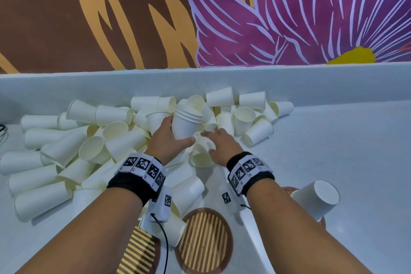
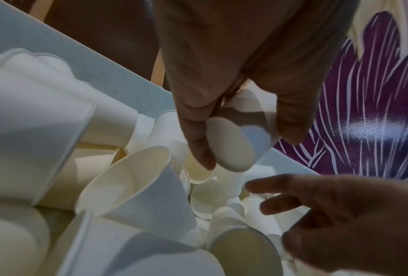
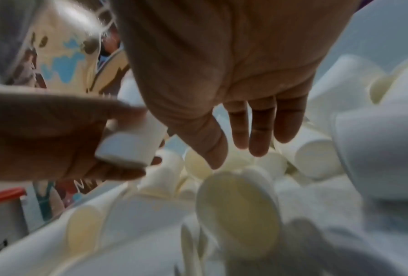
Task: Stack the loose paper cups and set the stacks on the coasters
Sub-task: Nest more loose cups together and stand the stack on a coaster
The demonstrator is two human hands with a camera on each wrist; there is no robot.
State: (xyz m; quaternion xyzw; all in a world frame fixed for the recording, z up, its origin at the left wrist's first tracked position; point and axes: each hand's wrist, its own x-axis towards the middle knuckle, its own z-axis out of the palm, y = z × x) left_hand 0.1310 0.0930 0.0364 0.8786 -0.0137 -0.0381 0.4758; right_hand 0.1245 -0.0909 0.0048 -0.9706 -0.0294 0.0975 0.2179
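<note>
My left hand (image 1: pixel 180 131) grips a short stack of nested white paper cups (image 1: pixel 186 121), mouth up and tilted away from me, above the middle of the pile of loose cups (image 1: pixel 66 147). The left wrist view shows the stack's base (image 2: pixel 231 145) between the thumb and fingers of that left hand (image 2: pixel 245 149). Just to the right, my right hand (image 1: pixel 210 141) reaches down into the pile with straight fingers and holds nothing. It hovers over a cup lying on its side (image 1: pixel 201 159), also visible under the right hand (image 3: pixel 236 158) as an open-mouthed cup (image 3: pixel 239 211).
A round striped coaster (image 1: pixel 204 242) lies near me between my forearms, and a second coaster (image 1: pixel 139 251) is at the lower left. At the right an upside-down cup stack (image 1: pixel 315 201) stands on a third coaster (image 1: pixel 289 191). The grey counter (image 1: pixel 333 144) ends at a mural wall.
</note>
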